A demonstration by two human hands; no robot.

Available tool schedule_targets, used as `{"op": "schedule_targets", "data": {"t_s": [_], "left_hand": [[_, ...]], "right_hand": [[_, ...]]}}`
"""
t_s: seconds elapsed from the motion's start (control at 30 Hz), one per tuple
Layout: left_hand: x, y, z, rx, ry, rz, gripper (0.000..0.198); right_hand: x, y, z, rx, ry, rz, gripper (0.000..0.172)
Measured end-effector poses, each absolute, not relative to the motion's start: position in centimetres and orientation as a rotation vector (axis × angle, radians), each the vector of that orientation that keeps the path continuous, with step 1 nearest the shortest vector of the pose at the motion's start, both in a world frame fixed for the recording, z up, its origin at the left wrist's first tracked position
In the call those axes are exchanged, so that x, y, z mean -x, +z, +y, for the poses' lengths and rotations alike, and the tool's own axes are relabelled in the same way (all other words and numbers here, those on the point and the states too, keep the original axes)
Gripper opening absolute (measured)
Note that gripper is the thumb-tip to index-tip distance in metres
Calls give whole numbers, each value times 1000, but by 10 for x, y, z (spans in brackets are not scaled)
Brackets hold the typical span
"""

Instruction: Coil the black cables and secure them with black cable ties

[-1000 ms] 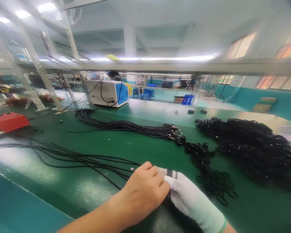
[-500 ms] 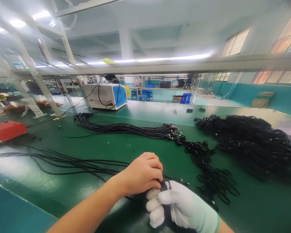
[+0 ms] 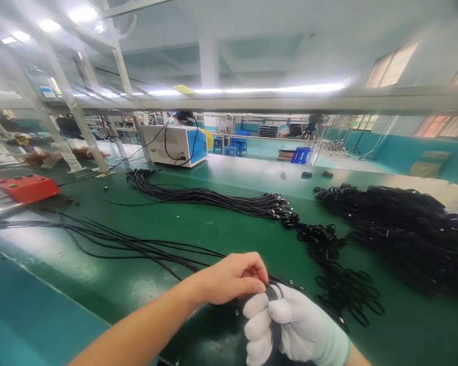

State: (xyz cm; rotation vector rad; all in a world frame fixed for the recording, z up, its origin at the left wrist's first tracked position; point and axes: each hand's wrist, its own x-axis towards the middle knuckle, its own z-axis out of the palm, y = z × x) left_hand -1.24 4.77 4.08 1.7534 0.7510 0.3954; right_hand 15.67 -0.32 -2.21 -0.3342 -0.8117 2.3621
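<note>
My right hand (image 3: pixel 290 320), in a white knitted glove, is wrapped around a coiled black cable (image 3: pixel 276 330) near the bottom of the view. The loops come out above and below its fingers. My bare left hand (image 3: pixel 238 277) meets the top of the coil, thumb and fingers pinched together on the cable there; its fingertips are partly hidden. Long loose black cables (image 3: pixel 137 244) lie across the bench to the left and run behind my left hand.
A straight bundle of black cables (image 3: pixel 206 197) lies further back on the green bench (image 3: pixel 221 231). Small black loops (image 3: pixel 324 244) and a big heap of coiled cables (image 3: pixel 400 223) cover the right. Behind stand a white-and-blue machine (image 3: pixel 175 146) and a red box (image 3: pixel 28 188).
The whole view has shifted slightly, so things sit further right. My left fingers have curled in closer to the coil; my right hand keeps its grip on it.
</note>
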Motion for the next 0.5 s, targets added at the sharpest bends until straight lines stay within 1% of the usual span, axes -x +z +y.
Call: {"op": "schedule_targets", "data": {"t_s": [0.1,0.17,0.27,0.37,0.5], "left_hand": [[10,30,34,-1751,609,843,7],[9,26,27,-1777,713,883,9],[10,21,22,-1731,724,860,11],[9,18,20,-1661,698,801,15],[3,15,14,-1701,813,850,14]], "right_hand": [[-157,-16,-2,347,2255,-936,36],[-158,-11,0,355,2186,-1013,34],[-159,-8,2,365,2145,-1095,29],[-160,-4,3,379,2125,-1221,28],[-164,3,2,459,2112,-1338,26]]}}
